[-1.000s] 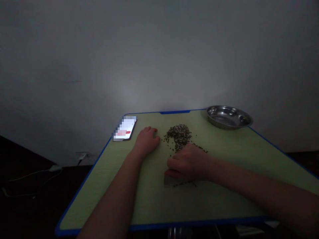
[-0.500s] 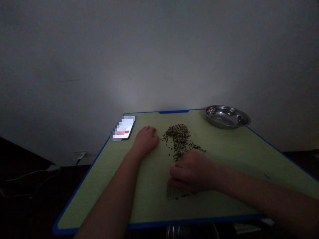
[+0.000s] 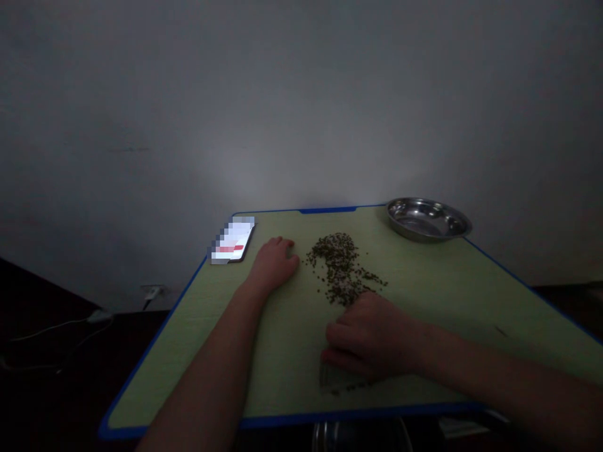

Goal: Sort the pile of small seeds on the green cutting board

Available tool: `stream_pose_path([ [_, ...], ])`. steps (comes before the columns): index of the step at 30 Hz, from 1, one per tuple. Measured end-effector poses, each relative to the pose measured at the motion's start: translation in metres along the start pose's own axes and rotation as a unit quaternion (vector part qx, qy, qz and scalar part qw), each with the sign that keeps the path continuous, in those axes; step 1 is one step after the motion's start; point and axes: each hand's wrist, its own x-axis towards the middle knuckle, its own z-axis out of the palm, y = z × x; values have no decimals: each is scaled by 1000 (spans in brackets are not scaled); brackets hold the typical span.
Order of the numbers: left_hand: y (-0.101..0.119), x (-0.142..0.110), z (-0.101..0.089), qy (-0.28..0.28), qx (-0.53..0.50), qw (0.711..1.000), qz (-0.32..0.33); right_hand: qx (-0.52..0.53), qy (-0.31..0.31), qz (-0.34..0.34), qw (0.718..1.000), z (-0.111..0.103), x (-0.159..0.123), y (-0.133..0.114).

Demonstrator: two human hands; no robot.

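A loose pile of small dark grains [image 3: 336, 254], with paler bits mixed in, lies on the light green tabletop [image 3: 287, 351]. Resting on the table left of the pile, my left hand [image 3: 274, 262] has its fingers and thumb apart and holds nothing. My right hand [image 3: 370, 336] is closed, knuckles up, at the near end of the pile. From under it sticks out a flat see-through card-like piece [image 3: 330, 378], gripped by the fingers; most of it is hidden. A short row of grains [image 3: 351, 388] lies along its near edge.
A shallow steel bowl [image 3: 428, 221] stands at the far right corner. A phone [image 3: 234, 241] with a lit screen lies at the far left. The table has a blue rim [image 3: 282, 422] and stands against a wall [image 3: 301, 113]. Below the near edge shows a round metal container [image 3: 360, 436].
My right hand has drawn slightly nearer to me and to the right with the see-through piece, uncovering more grains behind it. My left hand stays in place.
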Motion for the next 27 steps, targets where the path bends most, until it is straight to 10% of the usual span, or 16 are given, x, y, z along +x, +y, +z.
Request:
stream_pose_path([
  [27, 1, -2, -1, -1, -8, 1000, -5, 66, -34, 75, 994, 0, -15, -15],
])
